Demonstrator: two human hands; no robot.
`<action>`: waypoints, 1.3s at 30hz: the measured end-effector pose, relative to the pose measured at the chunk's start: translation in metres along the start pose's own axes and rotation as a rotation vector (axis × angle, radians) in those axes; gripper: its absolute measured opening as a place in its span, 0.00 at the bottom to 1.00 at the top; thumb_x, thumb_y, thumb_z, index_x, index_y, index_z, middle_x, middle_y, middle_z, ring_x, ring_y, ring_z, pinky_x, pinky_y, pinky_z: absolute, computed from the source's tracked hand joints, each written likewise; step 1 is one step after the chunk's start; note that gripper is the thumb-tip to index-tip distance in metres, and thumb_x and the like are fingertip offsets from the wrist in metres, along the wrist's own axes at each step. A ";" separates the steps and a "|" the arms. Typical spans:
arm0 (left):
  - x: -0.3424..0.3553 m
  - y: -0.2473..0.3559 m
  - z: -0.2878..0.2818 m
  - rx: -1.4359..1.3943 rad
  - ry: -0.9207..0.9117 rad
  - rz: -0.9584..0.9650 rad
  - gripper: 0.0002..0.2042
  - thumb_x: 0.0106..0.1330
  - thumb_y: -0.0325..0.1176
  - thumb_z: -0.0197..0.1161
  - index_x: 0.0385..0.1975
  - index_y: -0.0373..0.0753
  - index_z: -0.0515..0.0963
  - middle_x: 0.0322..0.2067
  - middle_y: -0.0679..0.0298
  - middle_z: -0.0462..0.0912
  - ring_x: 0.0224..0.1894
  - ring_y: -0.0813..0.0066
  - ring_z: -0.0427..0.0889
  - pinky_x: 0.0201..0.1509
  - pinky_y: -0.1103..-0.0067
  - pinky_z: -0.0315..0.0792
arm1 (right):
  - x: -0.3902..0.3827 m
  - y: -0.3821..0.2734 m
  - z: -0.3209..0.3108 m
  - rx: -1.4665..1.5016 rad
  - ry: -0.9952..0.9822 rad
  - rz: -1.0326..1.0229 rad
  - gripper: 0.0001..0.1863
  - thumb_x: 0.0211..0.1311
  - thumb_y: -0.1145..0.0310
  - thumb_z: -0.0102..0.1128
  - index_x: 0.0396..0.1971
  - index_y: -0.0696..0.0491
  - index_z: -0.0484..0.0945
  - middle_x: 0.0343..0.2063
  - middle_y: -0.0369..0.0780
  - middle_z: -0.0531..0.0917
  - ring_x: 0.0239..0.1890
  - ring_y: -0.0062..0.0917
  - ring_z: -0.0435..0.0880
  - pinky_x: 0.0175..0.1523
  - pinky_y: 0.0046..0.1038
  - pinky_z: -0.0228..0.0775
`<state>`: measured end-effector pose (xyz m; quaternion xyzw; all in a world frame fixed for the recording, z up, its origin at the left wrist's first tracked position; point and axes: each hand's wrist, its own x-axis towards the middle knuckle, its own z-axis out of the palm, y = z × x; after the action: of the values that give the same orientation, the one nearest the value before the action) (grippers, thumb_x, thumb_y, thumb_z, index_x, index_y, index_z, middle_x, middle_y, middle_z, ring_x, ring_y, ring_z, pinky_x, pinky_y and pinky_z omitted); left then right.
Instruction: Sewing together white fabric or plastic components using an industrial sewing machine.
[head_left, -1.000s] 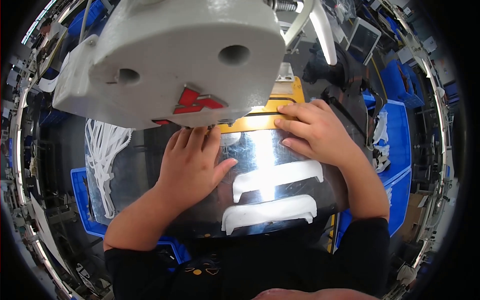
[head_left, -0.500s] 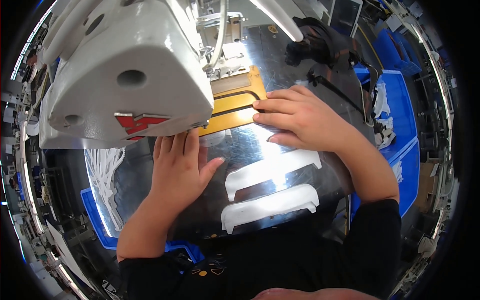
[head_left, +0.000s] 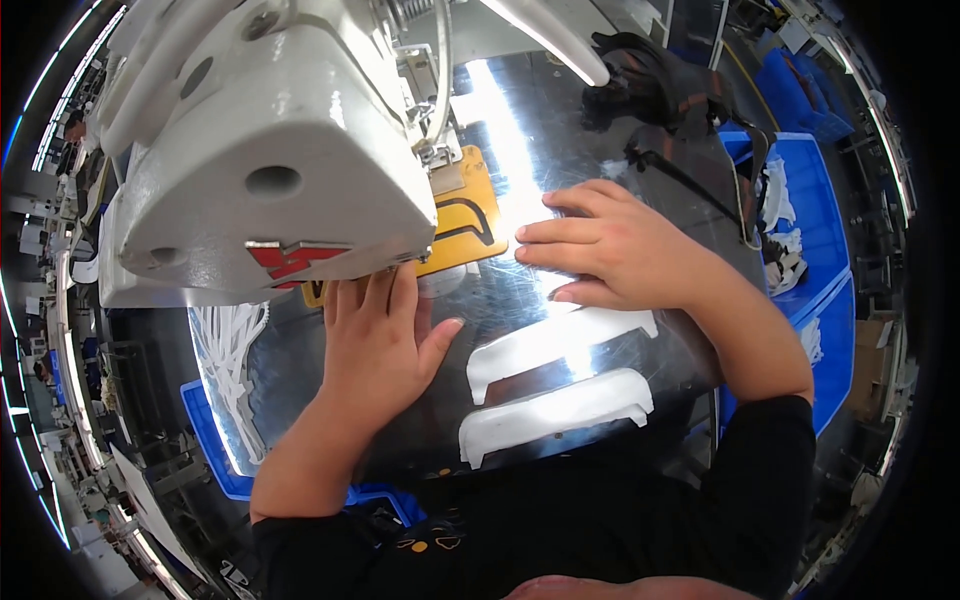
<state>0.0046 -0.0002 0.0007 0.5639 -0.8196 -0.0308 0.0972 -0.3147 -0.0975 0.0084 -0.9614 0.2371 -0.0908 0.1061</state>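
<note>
A flat yellow template point(head_left: 481, 197) with a curved black slot lies partly under the white sewing machine head point(head_left: 345, 185). My left hand point(head_left: 372, 345) is at the template's near edge, below the machine head, with fingers stretched forward and thumb spread to the right. Its fingertips meet the edge of the machine and template, so their exact contact is hard to see. Right of the template, my right hand point(head_left: 625, 250) rests over the shiny metal table point(head_left: 515, 190), fingers extended and holding nothing. Two white curved pieces, an upper one point(head_left: 535, 355) and a lower one point(head_left: 550, 415), lie nearer me.
A bundle of white strips point(head_left: 228, 365) hangs at the table's left, beside a blue bin point(head_left: 205, 440). Black items point(head_left: 650, 90) lie at the far right of the table. Blue bins point(head_left: 815, 210) with white and dark pieces stand beyond my right arm.
The yellow template has slid left, farther under the machine head. My right hand, earlier touching its right end, is now apart from it. The whole view has shifted slightly.
</note>
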 end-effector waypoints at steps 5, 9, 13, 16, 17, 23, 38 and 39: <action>-0.002 0.000 0.000 0.038 -0.015 -0.026 0.39 0.70 0.54 0.70 0.71 0.31 0.70 0.67 0.46 0.75 0.72 0.38 0.69 0.79 0.47 0.57 | 0.001 0.001 -0.001 0.027 -0.016 0.011 0.26 0.72 0.50 0.68 0.66 0.44 0.84 0.68 0.34 0.83 0.73 0.42 0.75 0.77 0.47 0.62; -0.004 -0.001 0.001 0.057 -0.018 -0.027 0.39 0.71 0.54 0.70 0.71 0.31 0.70 0.68 0.46 0.75 0.73 0.37 0.68 0.79 0.46 0.57 | 0.001 0.002 -0.002 0.040 -0.019 0.023 0.26 0.72 0.49 0.68 0.65 0.44 0.85 0.68 0.34 0.83 0.73 0.42 0.75 0.77 0.47 0.62; -0.005 -0.002 0.002 0.066 0.006 -0.013 0.40 0.71 0.57 0.69 0.72 0.31 0.69 0.69 0.45 0.75 0.73 0.37 0.68 0.79 0.45 0.56 | 0.000 0.002 -0.002 0.046 -0.018 0.020 0.27 0.71 0.49 0.68 0.65 0.43 0.85 0.68 0.34 0.83 0.73 0.42 0.75 0.77 0.47 0.62; -0.004 -0.004 0.002 0.072 0.016 -0.019 0.42 0.70 0.58 0.70 0.72 0.31 0.69 0.69 0.43 0.74 0.73 0.37 0.68 0.79 0.46 0.57 | 0.001 0.002 -0.002 0.053 -0.009 0.013 0.27 0.71 0.49 0.68 0.65 0.44 0.85 0.68 0.34 0.83 0.73 0.42 0.75 0.77 0.47 0.62; -0.004 -0.005 0.001 0.058 0.021 -0.030 0.43 0.69 0.59 0.70 0.73 0.31 0.69 0.69 0.42 0.73 0.73 0.37 0.69 0.79 0.46 0.57 | 0.001 0.002 -0.003 0.059 -0.004 0.005 0.27 0.71 0.49 0.68 0.65 0.44 0.85 0.68 0.34 0.83 0.73 0.42 0.75 0.77 0.47 0.62; 0.001 -0.010 0.003 0.049 0.074 -0.015 0.47 0.65 0.61 0.73 0.74 0.31 0.68 0.69 0.42 0.73 0.73 0.39 0.69 0.79 0.49 0.59 | 0.000 0.003 -0.003 0.058 -0.005 0.000 0.27 0.71 0.49 0.68 0.65 0.44 0.84 0.68 0.34 0.83 0.73 0.42 0.75 0.76 0.47 0.63; 0.000 -0.010 0.004 0.066 0.039 -0.026 0.46 0.65 0.62 0.74 0.73 0.32 0.70 0.69 0.44 0.73 0.74 0.40 0.68 0.80 0.48 0.58 | -0.001 0.005 -0.005 0.087 -0.011 0.014 0.25 0.72 0.49 0.68 0.62 0.45 0.87 0.67 0.36 0.84 0.74 0.43 0.75 0.77 0.48 0.62; 0.000 -0.010 0.003 0.066 0.038 -0.025 0.46 0.65 0.62 0.74 0.73 0.32 0.70 0.69 0.44 0.73 0.74 0.40 0.68 0.80 0.48 0.58 | -0.001 0.005 -0.005 0.088 -0.010 0.015 0.25 0.72 0.49 0.68 0.62 0.45 0.87 0.67 0.36 0.84 0.74 0.43 0.75 0.77 0.48 0.62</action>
<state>0.0136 -0.0040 -0.0038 0.5775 -0.8110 0.0057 0.0935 -0.3192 -0.1023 0.0118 -0.9545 0.2395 -0.0955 0.1501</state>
